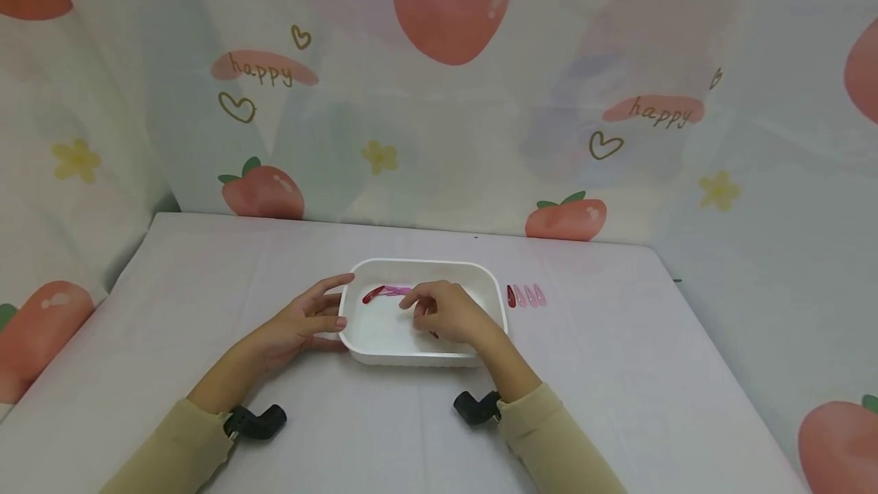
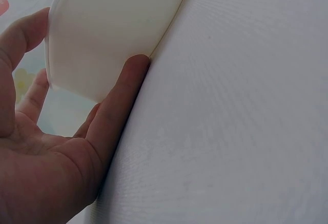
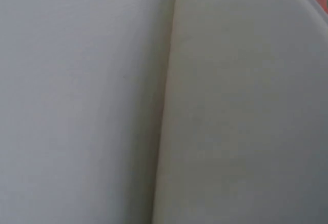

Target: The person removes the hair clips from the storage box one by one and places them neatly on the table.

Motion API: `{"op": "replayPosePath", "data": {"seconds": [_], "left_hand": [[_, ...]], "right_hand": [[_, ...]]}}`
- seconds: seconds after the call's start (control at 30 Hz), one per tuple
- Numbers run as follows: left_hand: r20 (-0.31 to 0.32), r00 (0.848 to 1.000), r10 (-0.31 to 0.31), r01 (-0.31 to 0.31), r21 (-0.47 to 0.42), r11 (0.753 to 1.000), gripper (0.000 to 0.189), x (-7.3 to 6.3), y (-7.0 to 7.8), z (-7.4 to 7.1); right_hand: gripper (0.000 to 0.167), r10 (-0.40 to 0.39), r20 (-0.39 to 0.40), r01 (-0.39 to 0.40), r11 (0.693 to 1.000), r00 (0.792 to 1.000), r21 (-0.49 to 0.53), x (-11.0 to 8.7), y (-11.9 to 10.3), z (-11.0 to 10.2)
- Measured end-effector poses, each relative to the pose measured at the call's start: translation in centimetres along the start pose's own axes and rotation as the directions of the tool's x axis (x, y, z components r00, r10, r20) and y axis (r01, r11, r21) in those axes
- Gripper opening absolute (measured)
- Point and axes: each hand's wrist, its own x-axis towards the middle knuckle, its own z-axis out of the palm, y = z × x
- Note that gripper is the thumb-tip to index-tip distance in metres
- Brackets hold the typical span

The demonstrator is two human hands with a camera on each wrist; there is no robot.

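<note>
A white rectangular tray (image 1: 425, 360) stands on the table. Inside it, a red hair clip (image 1: 373, 294) lies beside pink-purple hair clips (image 1: 394, 291) near the far wall. My left hand (image 1: 302, 326) touches the tray's left end with spread fingers; in the left wrist view the thumb meets the rim and a lower finger lies along the wall's base. Over the tray is my right hand (image 1: 446, 311), its fingers bent and the index and thumb tips apart, close to the pink-purple clips. A dark red bit (image 1: 434, 335) peeks out below it, mostly hidden.
Right of the tray lies a row with a dark red clip (image 1: 511, 296) and pink clips (image 1: 531, 296), side by side. The white table (image 1: 357, 433) meets a fruit-printed backdrop (image 1: 453, 113) behind. The right wrist view shows mostly the tray's outer wall (image 3: 230, 106).
</note>
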Motion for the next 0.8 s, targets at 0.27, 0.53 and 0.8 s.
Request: {"op": "replayPosePath", "data": {"seconds": [0.27, 0.53, 0.8], "left_hand": [[-0.002, 1.000, 0.004, -0.004, -0.002, 1.000, 0.073, 0.0, -0.1, 0.0], [0.003, 1.000, 0.010, -0.010, -0.018, 1.000, 0.074, -0.1, -0.1, 0.0], [0.007, 1.000, 0.016, -0.016, -0.018, 1.000, 0.074, -0.2, -0.1, 0.0]], "right_hand": [[0.031, -0.021, -0.040, 0.032, 0.959, 0.999, 0.282, -0.4, 0.0, -1.6], [0.033, 0.063, -0.102, -0.004, 0.871, 0.993, 0.491, -0.7, 0.1, -2.5], [0.035, 0.053, -0.118, 0.014, 0.864, 0.992, 0.504, -0.8, 0.2, -2.6]]}}
